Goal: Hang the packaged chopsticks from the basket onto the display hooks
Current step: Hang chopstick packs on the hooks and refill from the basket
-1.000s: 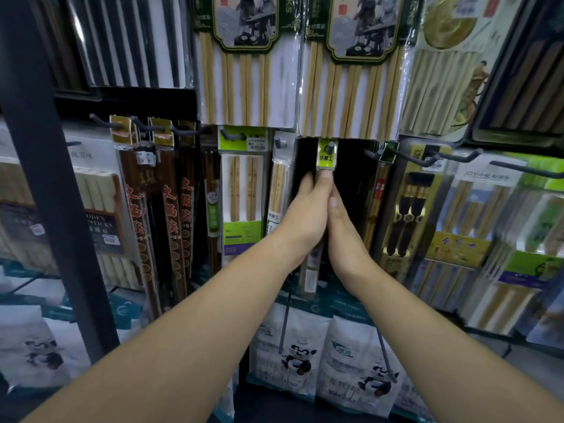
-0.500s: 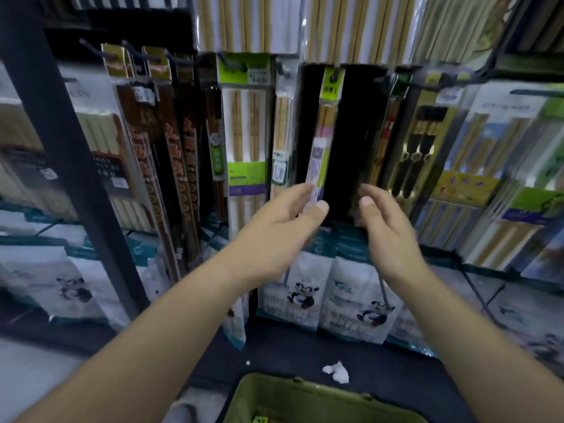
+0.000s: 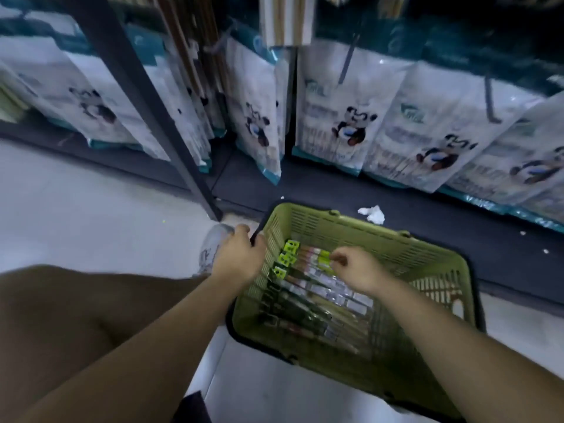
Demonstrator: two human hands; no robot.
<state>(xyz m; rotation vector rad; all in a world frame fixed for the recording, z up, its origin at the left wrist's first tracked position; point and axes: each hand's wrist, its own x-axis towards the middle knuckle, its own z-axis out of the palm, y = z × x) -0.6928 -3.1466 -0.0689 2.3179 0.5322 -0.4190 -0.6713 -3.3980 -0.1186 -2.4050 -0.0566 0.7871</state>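
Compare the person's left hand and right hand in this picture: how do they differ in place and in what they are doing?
The left hand is at the green basket's left rim, gripping its dark handle; the right hand reaches inside, fingers pinched at a chopstick packet. The left stays outside the basket, the right over its contents. Both are bare.

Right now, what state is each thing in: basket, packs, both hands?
Basket: on the floor, upright, partly filled.
Chopstick packs: lying flat in the basket, green header tabs toward the left wall.
Left hand: closed on the basket's left rim.
Right hand: pinching a pack's top end.
Crumpled paper: on the floor beyond the basket.
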